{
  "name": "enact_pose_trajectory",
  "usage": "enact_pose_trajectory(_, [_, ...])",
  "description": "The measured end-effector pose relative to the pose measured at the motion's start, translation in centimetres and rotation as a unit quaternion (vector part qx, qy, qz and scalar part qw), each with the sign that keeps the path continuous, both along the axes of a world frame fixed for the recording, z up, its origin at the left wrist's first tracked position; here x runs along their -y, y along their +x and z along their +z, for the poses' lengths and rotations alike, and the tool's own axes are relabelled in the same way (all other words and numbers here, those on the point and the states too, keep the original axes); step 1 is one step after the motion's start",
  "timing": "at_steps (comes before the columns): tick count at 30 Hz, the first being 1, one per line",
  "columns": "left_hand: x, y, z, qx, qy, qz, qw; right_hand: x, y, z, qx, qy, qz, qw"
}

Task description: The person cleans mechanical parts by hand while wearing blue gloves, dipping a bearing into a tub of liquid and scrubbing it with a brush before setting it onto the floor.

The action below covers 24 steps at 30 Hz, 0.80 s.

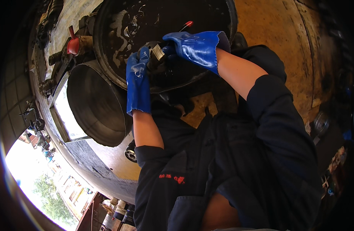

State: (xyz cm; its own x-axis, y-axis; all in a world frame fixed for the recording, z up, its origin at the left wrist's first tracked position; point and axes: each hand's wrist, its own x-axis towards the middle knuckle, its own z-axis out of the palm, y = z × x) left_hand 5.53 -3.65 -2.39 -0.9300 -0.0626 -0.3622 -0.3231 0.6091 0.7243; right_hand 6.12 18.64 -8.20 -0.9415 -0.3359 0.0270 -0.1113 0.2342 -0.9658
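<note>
Both my hands wear long blue rubber gloves over a large round dark basin (234, 19) of dark, wet-looking liquid. My left hand (138, 69) is closed on the left side of a metal part (157, 53), which has a shiny flat face and a darker rounded body. At its right side, my right hand (182, 44) is curled with the fingers bent down toward the part. What those fingers hold is hidden by the glove. Just beyond the right glove a thin dark rod with a red tip (189, 24) sticks out; whether my hand grips it I cannot tell.
Left of the basin lies an open, empty-looking metal drum (98, 104). A red funnel-shaped piece (73, 44) and dark machine parts stand beyond it. A ring-shaped metal part (130, 152) lies by my left forearm. Stained brown floor (277, 46) stretches to the right.
</note>
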Motion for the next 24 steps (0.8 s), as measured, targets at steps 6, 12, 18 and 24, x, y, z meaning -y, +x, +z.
enact_pose_trajectory(6, [1.3,-0.2,-0.1,0.027,-0.023,0.008,0.999,0.0,-0.4,8.7,0.297,0.055,0.062,0.951])
enact_pose_trajectory(12, [-0.6,0.1,0.9,0.059,0.051,0.013,0.997,3.2,-1.2,5.8,0.020,0.415,0.171,0.894])
enact_pose_trajectory(18, [0.7,0.3,0.0,0.031,0.030,0.022,0.999,0.6,-0.7,6.8,0.146,0.221,0.082,0.961])
enact_pose_trajectory(24, [0.7,-0.5,-0.7,0.029,-0.007,-0.002,1.000,-3.1,2.5,5.5,-0.016,-0.110,-0.015,0.994])
